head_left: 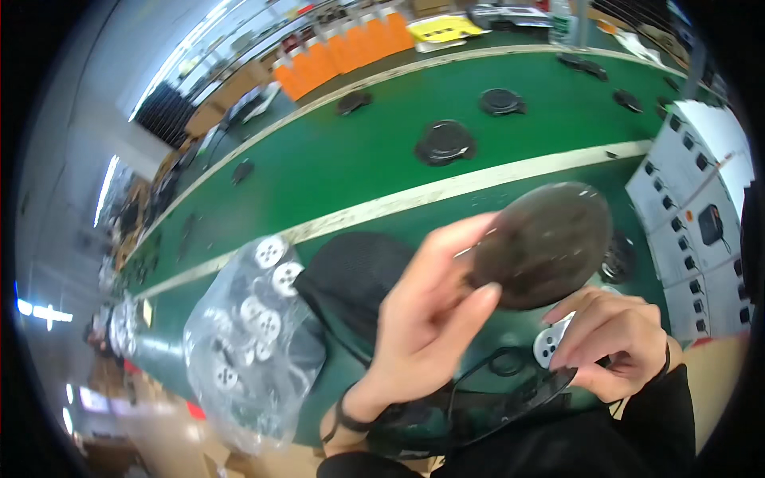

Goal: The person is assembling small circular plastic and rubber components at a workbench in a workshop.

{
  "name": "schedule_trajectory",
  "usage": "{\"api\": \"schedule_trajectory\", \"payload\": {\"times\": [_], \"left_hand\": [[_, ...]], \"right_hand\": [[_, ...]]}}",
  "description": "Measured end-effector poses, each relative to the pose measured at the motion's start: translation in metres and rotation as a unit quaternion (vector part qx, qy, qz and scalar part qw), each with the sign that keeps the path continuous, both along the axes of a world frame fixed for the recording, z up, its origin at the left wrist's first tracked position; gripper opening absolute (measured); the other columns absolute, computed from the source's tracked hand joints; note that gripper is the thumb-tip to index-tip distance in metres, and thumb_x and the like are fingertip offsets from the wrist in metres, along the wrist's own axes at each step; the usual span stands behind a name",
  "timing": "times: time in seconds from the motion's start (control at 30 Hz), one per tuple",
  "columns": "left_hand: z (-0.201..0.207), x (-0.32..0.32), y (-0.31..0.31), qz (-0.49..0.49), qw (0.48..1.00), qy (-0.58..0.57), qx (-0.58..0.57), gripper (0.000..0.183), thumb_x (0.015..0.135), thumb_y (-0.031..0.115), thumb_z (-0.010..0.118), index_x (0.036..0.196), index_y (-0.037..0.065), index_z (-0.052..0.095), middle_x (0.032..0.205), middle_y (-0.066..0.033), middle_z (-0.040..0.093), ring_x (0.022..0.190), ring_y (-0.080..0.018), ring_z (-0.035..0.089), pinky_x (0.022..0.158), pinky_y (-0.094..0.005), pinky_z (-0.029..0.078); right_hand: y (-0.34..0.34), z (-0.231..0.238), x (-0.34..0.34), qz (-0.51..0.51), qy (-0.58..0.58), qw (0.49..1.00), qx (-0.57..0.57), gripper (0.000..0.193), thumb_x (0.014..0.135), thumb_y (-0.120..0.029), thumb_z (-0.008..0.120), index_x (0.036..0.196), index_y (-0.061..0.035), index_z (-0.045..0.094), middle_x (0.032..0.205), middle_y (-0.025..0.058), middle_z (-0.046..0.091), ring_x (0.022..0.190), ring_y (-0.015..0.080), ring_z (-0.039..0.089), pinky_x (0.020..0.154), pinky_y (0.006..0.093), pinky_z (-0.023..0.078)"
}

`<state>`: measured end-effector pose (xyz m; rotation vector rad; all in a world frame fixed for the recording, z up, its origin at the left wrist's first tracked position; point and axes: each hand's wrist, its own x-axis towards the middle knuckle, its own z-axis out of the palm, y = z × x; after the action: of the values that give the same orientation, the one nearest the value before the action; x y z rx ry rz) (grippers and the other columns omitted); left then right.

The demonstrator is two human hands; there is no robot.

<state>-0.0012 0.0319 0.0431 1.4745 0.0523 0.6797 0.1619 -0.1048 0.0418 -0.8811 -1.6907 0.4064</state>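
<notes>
Dark round mesh disc, thin and slightly domed like a speaker grille, is up in front of the chest, pinched at its left rim by the left hand, thumb on one face and fingers on the other. It looks light and a bit springy, so I'd guess it dents easily if squeezed in the middle; the rim seems the safer place to hold it.

Right hand sits just below it, fingertips pinching a small white round plastic piece with holes. Under both hands there's a clear curved plastic tray edge, hard to make out.

Left of that, a clear plastic bag full of the same white holed pieces lies beside a stack of black mesh covers.

Further out, the green conveyor belt carries black round parts spaced well apart, with orange bins behind it.
</notes>
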Motion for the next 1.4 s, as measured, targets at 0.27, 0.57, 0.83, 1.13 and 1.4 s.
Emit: {"api": "schedule_trajectory", "payload": {"times": [0.27,0.57,0.83,1.13,1.4], "left_hand": [[-0.006,0.004,-0.027,0.181,0.982,-0.055,0.004,0.057,0.085,0.011,0.055,0.133,-0.007,0.03,0.12,-0.0251,0.051,0.11,-0.0298,0.055,0.092,-0.0369,0.046],[-0.016,-0.004,-0.027,0.171,0.981,-0.029,0.089,0.04,0.094,0.022,0.053,0.122,-0.004,0.043,0.107,-0.0235,0.06,0.088,-0.0286,0.063,0.076,-0.03,0.051],[0.003,-0.027,0.015,-0.172,0.967,0.167,-0.083,0.089,0.086,0.062,0.032,0.118,-0.02,0.046,0.125,-0.0345,0.046,0.117,-0.04,0.05,0.105,-0.0484,0.034],[0.004,-0.003,0.004,-0.211,0.929,0.215,-0.214,0.097,0.072,0.06,0.056,0.13,-0.016,0.036,0.132,-0.0303,0.042,0.123,-0.0368,0.043,0.106,-0.0414,0.028],[0.0,-0.009,0.002,-0.21,0.915,0.244,-0.244,0.103,0.069,0.064,0.056,0.131,-0.016,0.036,0.137,-0.0287,0.036,0.128,-0.0356,0.038,0.108,-0.0408,0.026]], "right_hand": [[-0.013,0.01,0.011,-0.155,0.01,0.984,0.093,0.022,0.067,0.001,0.078,0.073,0.0021,0.056,0.068,0.0122,0.059,0.056,0.0204,0.059,0.047,0.0257,0.047],[-0.017,0.007,0.002,-0.21,-0.09,0.958,0.171,0.018,0.059,0.004,0.068,0.071,-0.0013,0.055,0.072,0.0157,0.063,0.051,0.0176,0.057,0.041,0.0221,0.043],[-0.012,0.017,0.003,-0.248,-0.173,0.908,0.291,0.015,0.055,0.005,0.058,0.069,0.0028,0.053,0.067,0.0154,0.056,0.047,0.0216,0.048,0.045,0.0331,0.047],[-0.011,0.003,-0.027,-0.419,-0.153,0.839,0.312,0.018,0.059,-0.004,0.06,0.075,-0.0047,0.052,0.076,0.0108,0.058,0.059,0.02,0.048,0.047,0.03,0.045],[-0.028,0.029,-0.002,-0.264,-0.263,0.901,0.221,0.019,0.063,-0.008,0.059,0.081,-0.0058,0.051,0.08,0.0093,0.058,0.066,0.0207,0.05,0.056,0.0324,0.049]]}}
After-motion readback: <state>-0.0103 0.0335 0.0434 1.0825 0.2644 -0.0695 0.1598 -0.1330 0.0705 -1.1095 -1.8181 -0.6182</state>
